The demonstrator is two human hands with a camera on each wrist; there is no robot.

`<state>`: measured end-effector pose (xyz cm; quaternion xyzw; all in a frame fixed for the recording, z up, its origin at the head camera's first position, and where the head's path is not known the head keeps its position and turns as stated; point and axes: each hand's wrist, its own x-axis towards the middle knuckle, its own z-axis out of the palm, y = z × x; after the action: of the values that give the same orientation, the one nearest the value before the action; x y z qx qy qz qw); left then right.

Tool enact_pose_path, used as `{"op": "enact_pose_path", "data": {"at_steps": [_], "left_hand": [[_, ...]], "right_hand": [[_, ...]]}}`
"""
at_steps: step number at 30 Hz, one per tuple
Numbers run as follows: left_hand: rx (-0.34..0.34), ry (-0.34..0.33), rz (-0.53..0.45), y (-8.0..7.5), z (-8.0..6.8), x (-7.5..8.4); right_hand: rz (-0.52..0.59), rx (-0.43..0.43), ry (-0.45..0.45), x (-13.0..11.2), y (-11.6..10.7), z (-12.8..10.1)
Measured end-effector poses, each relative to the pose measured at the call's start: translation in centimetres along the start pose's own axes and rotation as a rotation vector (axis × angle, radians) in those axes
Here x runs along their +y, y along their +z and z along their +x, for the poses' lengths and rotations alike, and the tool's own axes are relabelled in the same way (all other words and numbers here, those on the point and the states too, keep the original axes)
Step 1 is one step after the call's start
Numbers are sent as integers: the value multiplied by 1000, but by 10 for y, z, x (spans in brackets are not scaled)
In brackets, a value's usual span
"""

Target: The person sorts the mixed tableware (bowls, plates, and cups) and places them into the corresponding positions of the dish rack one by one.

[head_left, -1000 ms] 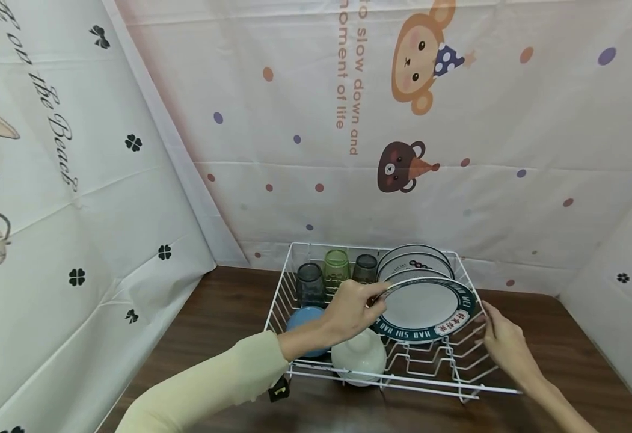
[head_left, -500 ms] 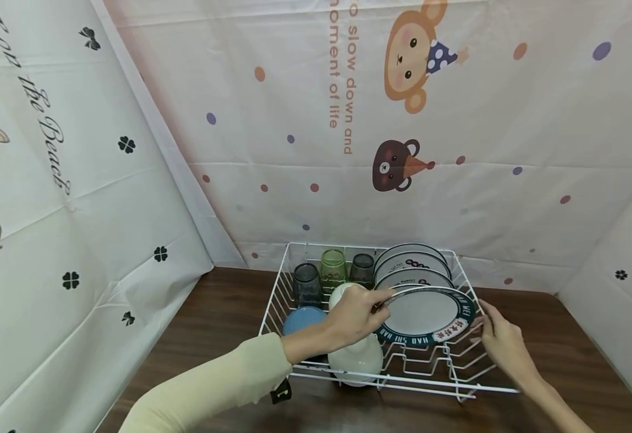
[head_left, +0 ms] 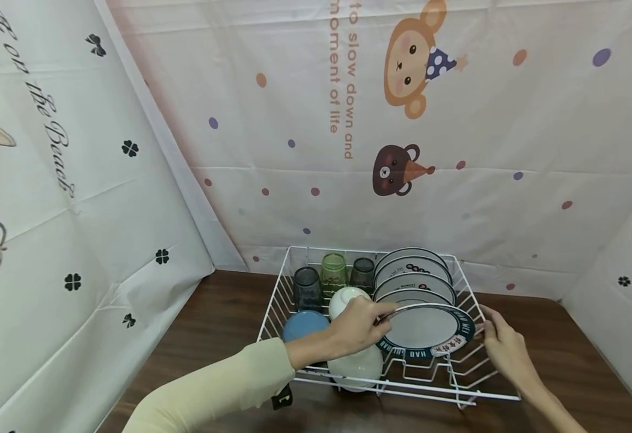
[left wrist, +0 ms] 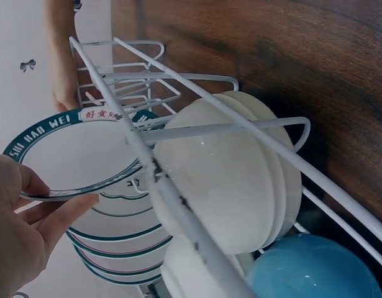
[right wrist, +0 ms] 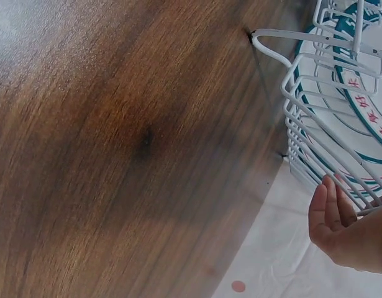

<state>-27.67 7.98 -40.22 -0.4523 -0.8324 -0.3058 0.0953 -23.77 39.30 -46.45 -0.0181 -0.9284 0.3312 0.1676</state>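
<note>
Left hand pinches the left rim of a green-bordered plate, tilted over the front slots of the white wire rack on the wooden worktop. Right hand, fingers straight and relaxed, touches the plate's right edge at the rack wall. More plates stand behind; cups and white bowls sit to the left.
</note>
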Motion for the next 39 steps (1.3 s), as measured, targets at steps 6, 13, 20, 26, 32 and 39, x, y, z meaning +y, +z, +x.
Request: {"op": "enact_pose_path", "data": {"at_steps": [6,13,20,26,32,39], "left_hand": [[-30,-29,8,1,0,-6],[-65,-47,7,-1,0,-7],[-112,-15,19,1,8,-4],[-179,23,79,10,11,-1],[-210,9,74,16,10,0],[-238,16,56,19,8,1]], "right_hand": [[-3,-19,18,-2,2,2],[-16,-19,31,0,0,2],[-16,-6,26,3,-6,4],[-13,-12,26,3,-4,4],[-21,-17,55,2,-2,0],[7,-29,73,1,-2,-5]]}}
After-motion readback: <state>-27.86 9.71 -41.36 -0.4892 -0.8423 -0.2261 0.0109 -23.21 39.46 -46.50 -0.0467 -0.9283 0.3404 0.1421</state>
